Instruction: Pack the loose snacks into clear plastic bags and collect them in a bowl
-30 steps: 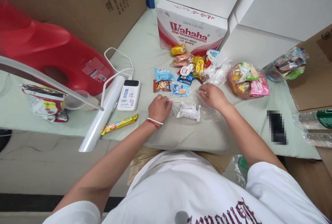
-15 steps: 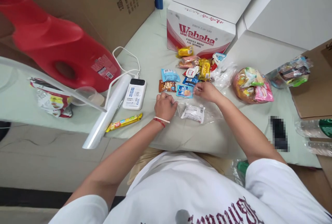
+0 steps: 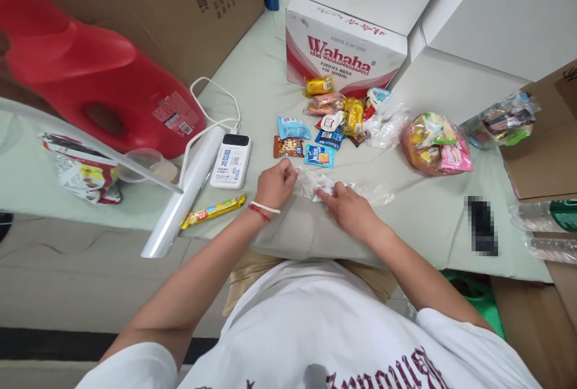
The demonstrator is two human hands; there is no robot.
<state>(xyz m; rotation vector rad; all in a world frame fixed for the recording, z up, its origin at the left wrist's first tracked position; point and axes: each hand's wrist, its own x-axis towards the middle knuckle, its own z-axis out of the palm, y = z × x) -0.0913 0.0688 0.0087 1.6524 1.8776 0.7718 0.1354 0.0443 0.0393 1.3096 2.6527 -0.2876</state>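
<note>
My left hand (image 3: 276, 184), with a white beaded and a red bracelet at the wrist, is closed at the left end of a clear plastic bag (image 3: 381, 195), pinching its edge. My right hand (image 3: 352, 208) lies over the bag, its fingers closed on the white snack packet (image 3: 346, 184) in it; the hand hides most of that packet. Just beyond the hands lie a light-blue biscuit packet (image 3: 320, 156), a brown cookie packet (image 3: 288, 147), another blue packet (image 3: 294, 127) and a dark-blue packet (image 3: 329, 138).
Yellow packets (image 3: 353, 116) and other snacks are heaped before the Wahaba carton (image 3: 345, 52). To the right stands a snack-filled bowl (image 3: 412, 157). On the left are a power bank (image 3: 231, 162), a yellow snack stick (image 3: 214, 211), a plastic roll (image 3: 174, 214) and a large red jug (image 3: 130, 97).
My right hand has left the light-blue biscuit packet and come down toward me onto the white packet. My left hand has shifted slightly left, and the bag is more bunched.
</note>
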